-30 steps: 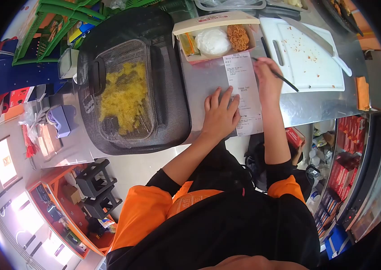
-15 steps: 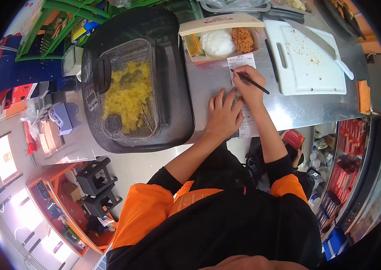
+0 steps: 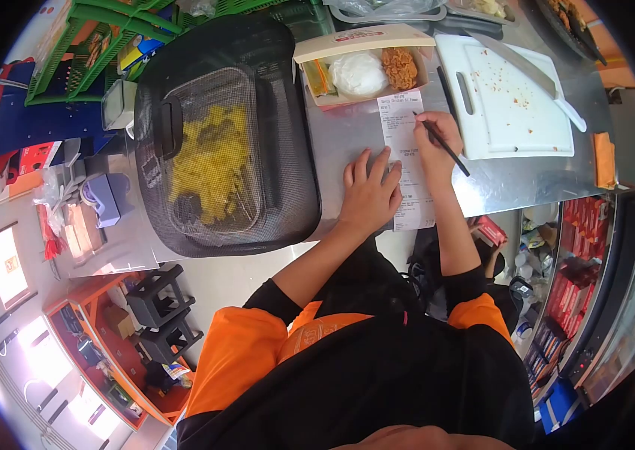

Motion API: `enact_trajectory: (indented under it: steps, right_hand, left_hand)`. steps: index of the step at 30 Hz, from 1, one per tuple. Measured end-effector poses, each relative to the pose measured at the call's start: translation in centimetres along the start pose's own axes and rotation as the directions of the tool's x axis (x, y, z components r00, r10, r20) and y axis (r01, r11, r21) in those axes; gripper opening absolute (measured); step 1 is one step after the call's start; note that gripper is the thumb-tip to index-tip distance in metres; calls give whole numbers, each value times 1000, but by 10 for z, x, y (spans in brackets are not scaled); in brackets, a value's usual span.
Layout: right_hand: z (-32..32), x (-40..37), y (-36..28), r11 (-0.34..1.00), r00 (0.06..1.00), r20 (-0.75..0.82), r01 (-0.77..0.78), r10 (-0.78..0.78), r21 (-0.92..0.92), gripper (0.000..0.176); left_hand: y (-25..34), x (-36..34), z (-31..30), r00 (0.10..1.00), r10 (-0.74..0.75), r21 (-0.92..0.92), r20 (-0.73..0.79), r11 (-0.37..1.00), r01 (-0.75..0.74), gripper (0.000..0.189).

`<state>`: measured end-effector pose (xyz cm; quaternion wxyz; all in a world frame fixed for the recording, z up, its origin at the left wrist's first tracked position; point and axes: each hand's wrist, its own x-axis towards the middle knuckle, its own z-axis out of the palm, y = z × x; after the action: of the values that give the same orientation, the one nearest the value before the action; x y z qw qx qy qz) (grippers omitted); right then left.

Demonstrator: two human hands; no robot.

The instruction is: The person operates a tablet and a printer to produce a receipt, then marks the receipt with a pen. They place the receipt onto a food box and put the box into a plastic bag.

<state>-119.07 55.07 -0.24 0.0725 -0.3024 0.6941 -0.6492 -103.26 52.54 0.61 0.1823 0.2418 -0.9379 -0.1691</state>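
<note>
A long printed receipt lies lengthwise on the steel table. My right hand is closed around a dark slim pen, its tip at the upper right part of the receipt. With fingers spread, my left hand rests flat at the receipt's left edge. Just beyond the paper stands an open cardboard meal box holding white rice, a piece of fried chicken and some sliced vegetables.
On the left, a black mesh cover sits over a container of yellow food pieces. To the right are a white cutting board with crumbs and a large knife. Another person's hand holds a red box below the table edge.
My right hand and the pen have moved right, uncovering the receipt's upper print. My left hand has shifted slightly left, and its fingers no longer lie across the paper.
</note>
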Motion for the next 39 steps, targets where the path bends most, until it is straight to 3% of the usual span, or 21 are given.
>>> enact_trajectory:
  steps: [3,19,22,28,31,34,37,39]
  right_hand:
    - [-2,-9,1,994,996,-54,-74,69,-82,13]
    - [2,-8,-3,952,997,-42,42,-58,-305,13]
    - [4,-10,-3,979,994,90,83,-67,-187,14]
    - [2,-7,-5,988,974,224,32,3,-149,11]
    - [6,-8,-3,974,986,164,62,-26,-219,13]
    - [2,-6,-5,985,977,210,62,-27,-163,12]
    - [2,-8,1,967,972,230,112,-59,-227,11]
    - [0,-5,7,997,990,125,-72,71,2,10]
  left_hand:
    - [1,0,-1,1000,-3,-5,0,1000,3,39]
    - [-1,1,-1,1000,-7,-9,12,1000,7,39]
    - [0,1,-1,1000,-7,-7,16,1000,7,40]
    - [0,1,-1,1000,-10,-3,19,1000,10,41]
    - [0,1,0,1000,-8,-4,12,1000,8,41]
    - [0,1,0,1000,-4,-7,13,1000,4,40]
    - [0,1,0,1000,-1,-23,18,1000,2,39]
    - [0,1,0,1000,-1,-31,17,1000,2,39]
